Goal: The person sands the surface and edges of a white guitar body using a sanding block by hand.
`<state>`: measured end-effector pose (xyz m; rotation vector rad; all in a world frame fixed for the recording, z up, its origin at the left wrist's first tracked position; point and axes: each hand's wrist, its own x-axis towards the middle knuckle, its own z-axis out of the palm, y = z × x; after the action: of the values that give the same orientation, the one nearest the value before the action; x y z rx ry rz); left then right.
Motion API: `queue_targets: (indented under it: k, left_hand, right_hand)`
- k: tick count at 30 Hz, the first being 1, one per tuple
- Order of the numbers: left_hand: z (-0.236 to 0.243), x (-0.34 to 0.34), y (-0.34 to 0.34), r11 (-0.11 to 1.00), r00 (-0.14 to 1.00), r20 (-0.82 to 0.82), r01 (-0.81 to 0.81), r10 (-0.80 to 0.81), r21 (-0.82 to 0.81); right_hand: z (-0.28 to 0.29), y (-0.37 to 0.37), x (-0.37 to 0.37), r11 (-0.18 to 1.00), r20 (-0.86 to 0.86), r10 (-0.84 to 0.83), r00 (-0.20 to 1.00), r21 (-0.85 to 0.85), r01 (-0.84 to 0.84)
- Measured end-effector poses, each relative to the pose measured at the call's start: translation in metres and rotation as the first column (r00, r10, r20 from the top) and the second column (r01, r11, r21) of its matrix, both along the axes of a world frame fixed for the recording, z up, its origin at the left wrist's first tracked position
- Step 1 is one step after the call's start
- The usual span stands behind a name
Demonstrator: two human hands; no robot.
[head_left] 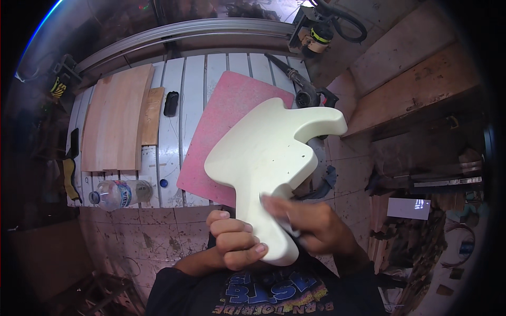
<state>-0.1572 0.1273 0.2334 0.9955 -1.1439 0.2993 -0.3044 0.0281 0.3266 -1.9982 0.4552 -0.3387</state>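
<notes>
A cream-white solid electric guitar body (258, 152) is held up before me, tilted, over the near edge of the table. My left hand (234, 239) is closed round its near end, with the fingers folded over the top face. My right hand (308, 221) is closed at the curved inner edge on the right of the near end. Its fingertips touch the body and are smeared by motion. A small pale piece shows beneath these fingers, too blurred to name. A pink mat (211, 152) lies on the table behind the guitar body.
On the white slatted table (171, 131) are wooden boards (113, 121), a small black device (171, 104), a clear plastic bottle (118, 194) and a blue cap (164, 183). A dark blower (303, 87) lies at the far right. A metal rail (190, 36) spans the back. Wood offcuts (411, 242) are stacked right.
</notes>
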Motion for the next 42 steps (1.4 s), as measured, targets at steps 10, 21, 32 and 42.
queue_targets:
  k: [10,21,32,42]
  left_hand:
    - [0.035,0.05,0.005,0.932,0.97,0.093,0.187,-0.226,0.309]
    - [0.031,0.06,-0.002,0.96,0.983,0.11,0.116,-0.148,0.254]
    - [0.027,0.067,-0.002,0.963,0.986,0.123,0.081,-0.116,0.257]
    - [0.02,0.063,0.008,0.963,0.993,0.046,0.094,-0.109,0.251]
  right_hand:
    - [-0.026,0.001,0.016,0.758,0.054,-0.156,0.986,-0.634,0.154]
    - [-0.02,-0.01,0.03,0.585,0.081,-0.263,0.961,-0.779,0.226]
    - [-0.014,-0.015,0.051,0.577,0.081,-0.269,0.96,-0.784,0.228]
    - [-0.024,-0.001,0.044,0.998,0.302,0.061,0.951,-0.011,-0.061]
